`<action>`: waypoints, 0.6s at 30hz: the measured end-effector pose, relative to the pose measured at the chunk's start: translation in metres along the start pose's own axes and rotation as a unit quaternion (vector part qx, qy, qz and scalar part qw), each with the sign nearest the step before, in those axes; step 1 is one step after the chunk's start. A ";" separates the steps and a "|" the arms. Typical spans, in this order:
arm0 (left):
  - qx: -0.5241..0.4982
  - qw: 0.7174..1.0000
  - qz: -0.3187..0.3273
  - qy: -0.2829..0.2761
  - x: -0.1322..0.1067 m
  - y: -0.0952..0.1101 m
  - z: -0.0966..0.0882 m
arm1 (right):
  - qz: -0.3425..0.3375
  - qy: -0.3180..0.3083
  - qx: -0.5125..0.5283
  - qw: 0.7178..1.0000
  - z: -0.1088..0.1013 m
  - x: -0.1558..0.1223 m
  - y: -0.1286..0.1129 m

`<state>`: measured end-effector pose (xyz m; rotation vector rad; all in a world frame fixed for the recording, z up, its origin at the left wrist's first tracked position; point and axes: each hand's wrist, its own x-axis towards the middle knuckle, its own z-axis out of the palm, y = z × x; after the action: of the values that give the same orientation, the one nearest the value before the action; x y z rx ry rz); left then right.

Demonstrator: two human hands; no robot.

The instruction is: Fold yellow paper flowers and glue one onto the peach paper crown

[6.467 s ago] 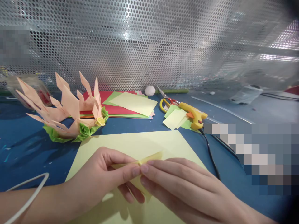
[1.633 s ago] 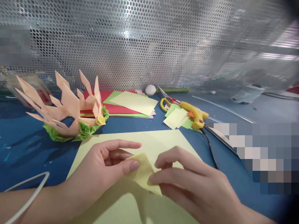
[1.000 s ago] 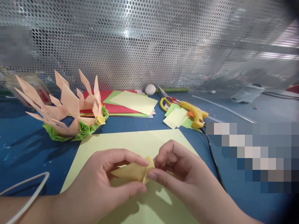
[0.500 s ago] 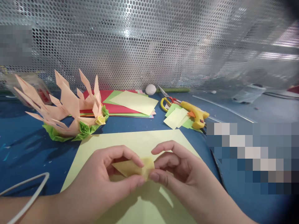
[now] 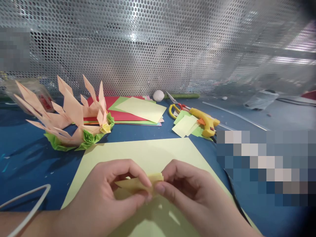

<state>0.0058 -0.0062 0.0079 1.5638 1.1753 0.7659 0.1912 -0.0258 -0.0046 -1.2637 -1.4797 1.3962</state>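
A small folded piece of yellow paper is held between both hands, above a large pale yellow sheet. My left hand pinches it near the middle with thumb and index finger, its pointed end reaching back under the palm. My right hand grips the right end between thumb and fingers. The hands partly hide the folds. Left of the sheet stands a peach paper crown with tall points and green and yellow folded trim along its base.
Behind the sheet lies a stack of coloured papers. Further right are scissors, small green and yellow paper pieces and a yellow glue gun. A white ball sits before the perforated metal panel. A white cable crosses my left forearm.
The folded paper has tipped to a flatter, narrower angle. My right index finger, raised before, has come down onto its right end.
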 end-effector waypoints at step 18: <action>-0.066 0.998 0.008 0.017 0.000 -0.002 0.002 | 0.036 0.001 0.001 0.999 0.000 -0.001 -0.002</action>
<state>0.0071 -0.0066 0.0057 1.4580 1.1145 0.8656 0.1909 -0.0271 -0.0023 -1.3281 -1.4433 1.4413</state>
